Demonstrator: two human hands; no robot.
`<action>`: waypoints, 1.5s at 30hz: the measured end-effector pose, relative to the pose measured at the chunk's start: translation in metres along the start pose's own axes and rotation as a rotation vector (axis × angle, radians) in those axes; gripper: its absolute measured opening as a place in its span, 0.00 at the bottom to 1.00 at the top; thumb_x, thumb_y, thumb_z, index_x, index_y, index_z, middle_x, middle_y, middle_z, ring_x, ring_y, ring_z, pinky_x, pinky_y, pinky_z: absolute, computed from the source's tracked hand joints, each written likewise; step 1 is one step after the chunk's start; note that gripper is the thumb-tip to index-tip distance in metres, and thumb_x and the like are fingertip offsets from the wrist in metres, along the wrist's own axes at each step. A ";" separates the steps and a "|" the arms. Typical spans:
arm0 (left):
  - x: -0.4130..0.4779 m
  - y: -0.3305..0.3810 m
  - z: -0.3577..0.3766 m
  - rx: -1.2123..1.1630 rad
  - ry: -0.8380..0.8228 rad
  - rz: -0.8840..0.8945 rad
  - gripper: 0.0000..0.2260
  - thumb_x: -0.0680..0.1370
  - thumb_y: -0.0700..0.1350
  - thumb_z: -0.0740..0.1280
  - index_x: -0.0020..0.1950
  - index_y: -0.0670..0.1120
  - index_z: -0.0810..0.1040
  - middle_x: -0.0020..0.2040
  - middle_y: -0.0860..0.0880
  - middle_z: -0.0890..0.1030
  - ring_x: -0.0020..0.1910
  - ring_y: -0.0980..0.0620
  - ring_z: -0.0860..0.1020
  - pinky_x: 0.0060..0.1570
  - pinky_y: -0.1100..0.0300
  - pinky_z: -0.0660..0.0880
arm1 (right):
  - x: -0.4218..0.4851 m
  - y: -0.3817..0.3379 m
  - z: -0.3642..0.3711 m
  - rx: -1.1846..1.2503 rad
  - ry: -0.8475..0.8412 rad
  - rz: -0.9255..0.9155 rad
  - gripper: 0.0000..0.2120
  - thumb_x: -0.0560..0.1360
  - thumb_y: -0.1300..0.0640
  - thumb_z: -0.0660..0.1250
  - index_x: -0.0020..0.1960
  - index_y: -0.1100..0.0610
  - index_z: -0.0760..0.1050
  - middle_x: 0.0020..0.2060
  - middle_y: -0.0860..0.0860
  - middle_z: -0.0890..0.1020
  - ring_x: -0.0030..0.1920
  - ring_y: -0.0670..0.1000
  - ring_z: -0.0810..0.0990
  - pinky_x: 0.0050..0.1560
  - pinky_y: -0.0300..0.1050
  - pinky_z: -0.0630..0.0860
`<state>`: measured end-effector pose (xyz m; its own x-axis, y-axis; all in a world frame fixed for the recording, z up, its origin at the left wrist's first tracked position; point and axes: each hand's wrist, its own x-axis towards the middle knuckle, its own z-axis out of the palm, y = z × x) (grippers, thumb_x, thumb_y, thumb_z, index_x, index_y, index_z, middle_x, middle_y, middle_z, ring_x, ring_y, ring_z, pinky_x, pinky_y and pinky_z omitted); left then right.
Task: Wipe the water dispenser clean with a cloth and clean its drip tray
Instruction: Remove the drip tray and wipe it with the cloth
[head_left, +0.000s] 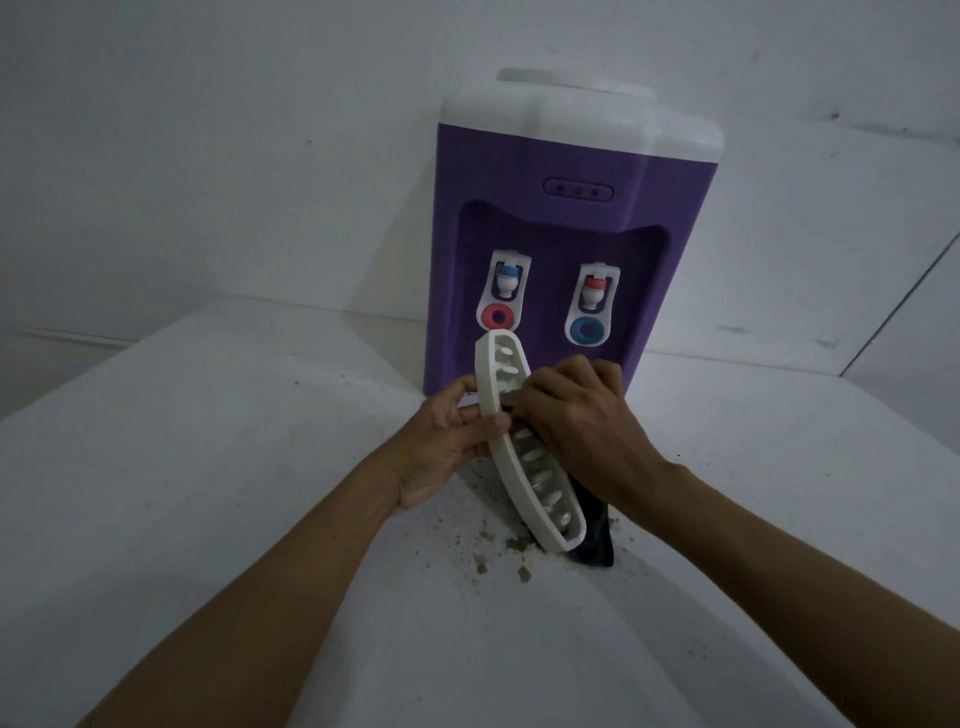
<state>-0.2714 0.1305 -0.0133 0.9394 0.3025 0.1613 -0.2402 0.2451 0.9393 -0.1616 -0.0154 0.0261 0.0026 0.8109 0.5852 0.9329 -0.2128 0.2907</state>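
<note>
Head view: left hand grips the upended tray by its rim, before the dispenser; right hand clutches a cloth against it; table open either side.

I count one water dispenser, two taps, one drip tray, one dark cloth, and two hands, left and right.

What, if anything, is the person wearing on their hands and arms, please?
Nothing is worn: the left hand and right hand are bare, with no gloves, rings or bracelets visible. Both forearms are uncovered to the frame's edge, no sleeves or watch in view.
</note>
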 end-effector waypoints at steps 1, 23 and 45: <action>-0.001 0.000 0.000 -0.001 0.004 -0.002 0.22 0.72 0.38 0.70 0.65 0.43 0.72 0.55 0.40 0.83 0.55 0.46 0.81 0.55 0.51 0.79 | 0.000 0.000 0.001 -0.033 -0.026 -0.002 0.12 0.73 0.50 0.63 0.52 0.52 0.79 0.48 0.49 0.80 0.48 0.53 0.73 0.48 0.48 0.61; 0.001 0.003 0.003 -0.025 0.009 0.005 0.19 0.72 0.38 0.70 0.63 0.45 0.73 0.54 0.41 0.84 0.53 0.47 0.82 0.50 0.56 0.79 | -0.015 -0.008 0.007 0.392 0.202 0.429 0.09 0.79 0.56 0.61 0.55 0.55 0.79 0.46 0.50 0.80 0.47 0.50 0.72 0.51 0.47 0.68; 0.003 -0.006 0.005 0.002 0.051 0.014 0.19 0.74 0.42 0.69 0.65 0.46 0.74 0.58 0.44 0.83 0.58 0.46 0.79 0.61 0.52 0.76 | -0.020 0.003 -0.008 -0.046 -0.146 0.029 0.18 0.68 0.52 0.75 0.56 0.51 0.77 0.48 0.50 0.79 0.45 0.53 0.74 0.46 0.50 0.72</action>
<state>-0.2661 0.1255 -0.0169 0.9222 0.3523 0.1593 -0.2531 0.2387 0.9375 -0.1616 -0.0366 0.0214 0.0846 0.8740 0.4786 0.9141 -0.2592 0.3118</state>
